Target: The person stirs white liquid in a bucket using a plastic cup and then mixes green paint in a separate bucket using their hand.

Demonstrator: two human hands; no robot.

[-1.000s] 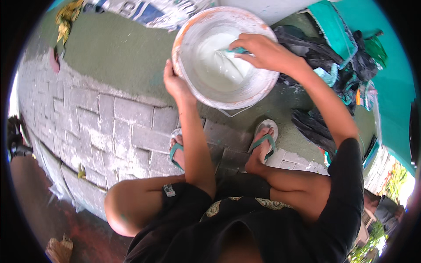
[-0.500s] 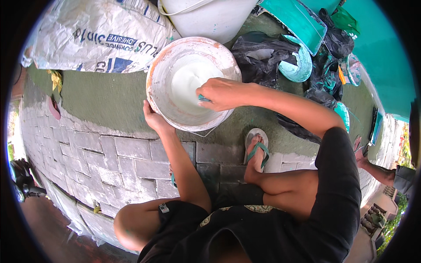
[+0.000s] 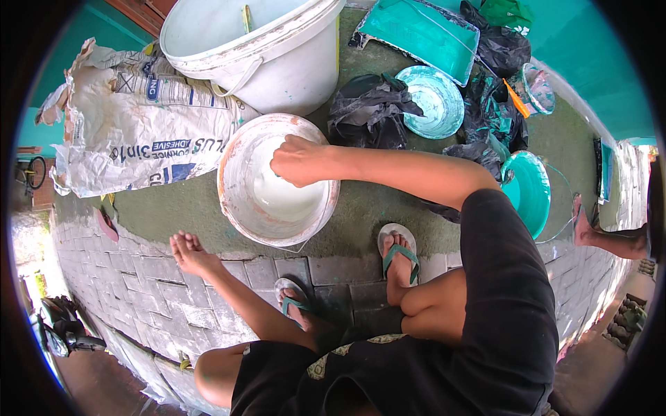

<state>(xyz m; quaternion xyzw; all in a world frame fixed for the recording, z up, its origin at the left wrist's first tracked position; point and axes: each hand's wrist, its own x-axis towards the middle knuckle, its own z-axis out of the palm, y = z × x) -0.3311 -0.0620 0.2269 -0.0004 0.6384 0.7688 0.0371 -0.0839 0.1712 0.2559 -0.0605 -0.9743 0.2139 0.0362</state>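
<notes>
A round bucket [image 3: 277, 232], its rim smeared with white and orange-brown, holds a pale, whitish wet mix [image 3: 284, 191]. My right hand [image 3: 300, 161] is closed in a fist above the mix, reaching in over the bucket's right side. The teal handle that showed in this fist a moment ago is now hidden by the fingers. My left hand [image 3: 191, 254] is off the bucket, to its lower left over the pavers. Its fingers are loosely curled with nothing seen in them.
Behind the bucket stand a crumpled white sack [image 3: 142, 156] and a large white tub [image 3: 291, 76]. To the right are black plastic bags [image 3: 368, 114], a paint-stained basin [image 3: 433, 104], a teal paint tray [image 3: 423, 41] and a teal bucket [image 3: 527, 194]. Another person's foot [image 3: 583, 225] is at far right.
My left hand has let go of the bucket's rim and moved down and left. My right hand has risen a little out of the bucket. The view has shifted, showing more behind.
</notes>
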